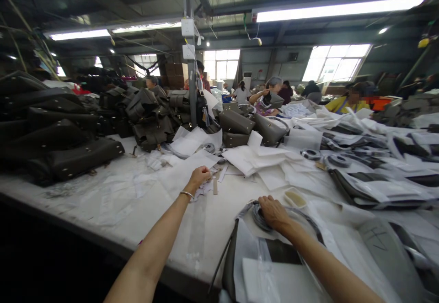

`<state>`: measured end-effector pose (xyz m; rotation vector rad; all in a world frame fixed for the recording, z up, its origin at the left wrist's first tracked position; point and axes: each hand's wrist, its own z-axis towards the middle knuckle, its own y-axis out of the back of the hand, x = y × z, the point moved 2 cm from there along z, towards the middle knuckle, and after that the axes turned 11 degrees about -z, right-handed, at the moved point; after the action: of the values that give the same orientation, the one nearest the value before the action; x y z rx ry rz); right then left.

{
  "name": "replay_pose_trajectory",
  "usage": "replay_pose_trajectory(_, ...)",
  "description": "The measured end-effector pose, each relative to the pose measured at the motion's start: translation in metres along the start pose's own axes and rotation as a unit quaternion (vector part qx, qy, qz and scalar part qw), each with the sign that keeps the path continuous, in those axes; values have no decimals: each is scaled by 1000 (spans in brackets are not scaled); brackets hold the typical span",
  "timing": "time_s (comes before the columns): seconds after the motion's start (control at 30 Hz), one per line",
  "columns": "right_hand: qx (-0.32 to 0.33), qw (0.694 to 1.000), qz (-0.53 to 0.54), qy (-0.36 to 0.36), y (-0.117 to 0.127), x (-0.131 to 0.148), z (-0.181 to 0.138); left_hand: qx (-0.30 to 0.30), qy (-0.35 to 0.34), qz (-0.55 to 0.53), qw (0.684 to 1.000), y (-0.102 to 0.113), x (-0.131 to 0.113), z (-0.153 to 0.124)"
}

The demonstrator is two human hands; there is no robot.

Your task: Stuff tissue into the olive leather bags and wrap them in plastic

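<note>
My left hand (199, 178) is over the table with its fingers curled together; what they hold, if anything, I cannot make out. Small paper and card scraps (215, 185) lie beside and beneath it. At the right, my right hand (274, 212) grips a coiled strap (259, 217) that looks wrapped in grey plastic. The coil rests at the top of a dark handbag (283, 252) lying near the table's front edge. White wrapping sheet (274, 280) covers much of that bag. A thin dark cord or strap (222, 259) hangs at the bag's left side.
Dark handbags (82, 156) are piled at the left, with more bags (236, 124) behind. White sheets (254, 156) spread across the table (137, 220). Wrapped bags (380, 188) lie at the right. A metal post (193, 97) stands at the back; several people work beyond.
</note>
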<state>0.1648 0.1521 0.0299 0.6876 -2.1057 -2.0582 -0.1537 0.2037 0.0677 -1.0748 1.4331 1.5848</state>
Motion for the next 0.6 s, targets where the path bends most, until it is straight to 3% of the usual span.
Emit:
replay_pose_trajectory(0.17, 46, 997, 56, 21, 9, -10, 3, -1, -25, -223, 974, 34, -22, -24)
replay_pose_trajectory(0.3, 53, 992, 109, 42, 38, -18, 6, 28, -30, -345, 938, 39, -43, -42)
replay_pose_trajectory(0.4, -39, 972, 229, 46, 72, -4, 7, 65, -30, -397, 915, 28, -59, -53)
replay_pose_trajectory(0.5, -136, 904, 402, 45, 106, 24, 5, 117, -25, -422, 899, 12, -77, -66)
replay_pose_trajectory(0.6, -211, 868, 447, 48, 129, 50, 3, 168, -22, -428, 888, -2, -92, -81)
